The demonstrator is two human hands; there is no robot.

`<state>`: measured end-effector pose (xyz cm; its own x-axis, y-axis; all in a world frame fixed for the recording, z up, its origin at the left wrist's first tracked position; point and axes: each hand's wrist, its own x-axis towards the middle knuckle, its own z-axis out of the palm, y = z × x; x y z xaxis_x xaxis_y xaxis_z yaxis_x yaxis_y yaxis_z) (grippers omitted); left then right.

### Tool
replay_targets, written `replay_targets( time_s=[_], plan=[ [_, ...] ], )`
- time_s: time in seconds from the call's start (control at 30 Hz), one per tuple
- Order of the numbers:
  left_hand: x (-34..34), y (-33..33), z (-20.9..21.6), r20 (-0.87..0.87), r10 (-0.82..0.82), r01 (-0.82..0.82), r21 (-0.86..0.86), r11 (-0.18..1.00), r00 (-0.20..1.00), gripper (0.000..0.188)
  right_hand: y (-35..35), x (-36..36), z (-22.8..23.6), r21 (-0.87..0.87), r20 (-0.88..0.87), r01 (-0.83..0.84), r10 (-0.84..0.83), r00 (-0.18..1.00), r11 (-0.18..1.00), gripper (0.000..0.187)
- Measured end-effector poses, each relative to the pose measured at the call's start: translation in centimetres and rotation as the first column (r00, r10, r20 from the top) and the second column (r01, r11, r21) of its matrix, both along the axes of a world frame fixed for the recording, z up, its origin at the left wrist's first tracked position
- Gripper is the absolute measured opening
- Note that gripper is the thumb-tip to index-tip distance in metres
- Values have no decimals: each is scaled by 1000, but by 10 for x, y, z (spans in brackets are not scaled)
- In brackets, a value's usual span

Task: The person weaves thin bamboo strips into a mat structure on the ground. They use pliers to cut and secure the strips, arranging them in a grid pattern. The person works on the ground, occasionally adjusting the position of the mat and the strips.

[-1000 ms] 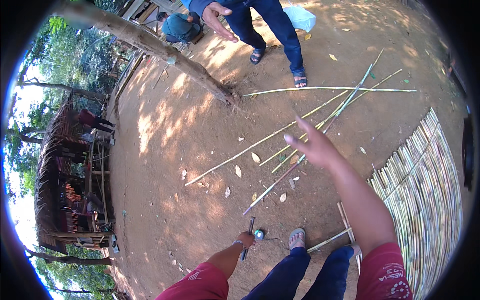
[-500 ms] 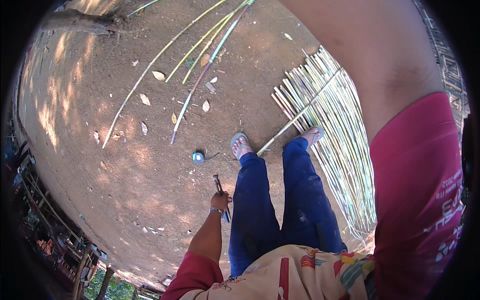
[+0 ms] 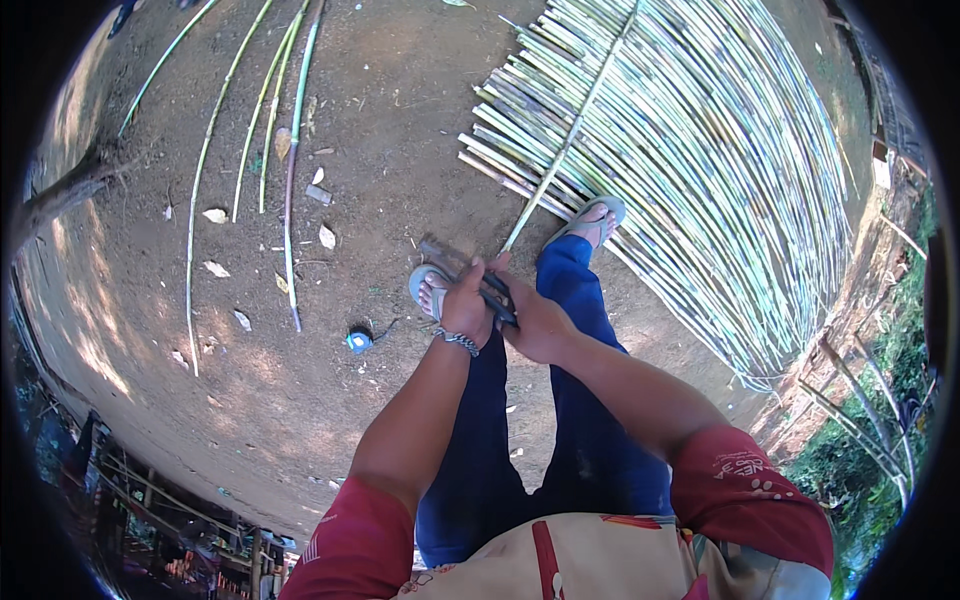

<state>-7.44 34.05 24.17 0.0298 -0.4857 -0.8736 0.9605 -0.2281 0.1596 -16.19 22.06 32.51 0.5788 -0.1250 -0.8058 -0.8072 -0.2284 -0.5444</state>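
Observation:
My left hand point(image 3: 466, 310), with a chain bracelet at its wrist, is closed around a hammer point(image 3: 440, 254). The hammer's head is blurred and points to the far left, over my left foot. Its dark handle end point(image 3: 500, 309) comes out between my hands. Against it, my right hand point(image 3: 538, 322) has its fingers curled round the dark handle; part of the grip is hidden. Just beyond my hands lies the near end of a long bamboo pole point(image 3: 553, 172), which crosses a wide row of bamboo poles point(image 3: 700, 150) on the ground.
My sandalled left foot point(image 3: 430, 290) is on bare dirt; my right foot point(image 3: 590, 222) is at the row's edge. A blue tape measure point(image 3: 359, 340) lies to the left. Several loose poles point(image 3: 292, 180) and dry leaves lie farther left, near a tree root point(image 3: 65, 195).
My left hand has moved up and right with the hammer, to in front of my legs. My right arm has come down from high on the right, and its hand now meets the hammer.

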Motion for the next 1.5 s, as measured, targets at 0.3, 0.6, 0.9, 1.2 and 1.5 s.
replay_targets(
  time_s=[0.3,0.6,0.9,1.2,1.5],
  plan=[
    [28,-148,-140,439,-451,557,813,-169,-777,97,-187,-106,-89,-371,-403,-503,352,845,781,65],
    [32,-189,-198,217,-128,246,926,-288,-968,83,-245,-98,-149,-464,-413,-560,391,822,687,63],
    [40,-207,-196,234,-98,253,907,-336,-967,79,-251,-100,-155,-322,-450,-637,478,754,701,71],
    [43,-219,-192,246,-181,299,875,-382,-952,77,-239,-101,-150,-345,-488,-576,383,785,741,66],
    [42,-215,-197,233,-177,283,889,-360,-956,77,-139,-232,-209,-284,46,954,-995,-90,-99,40]
  ],
)
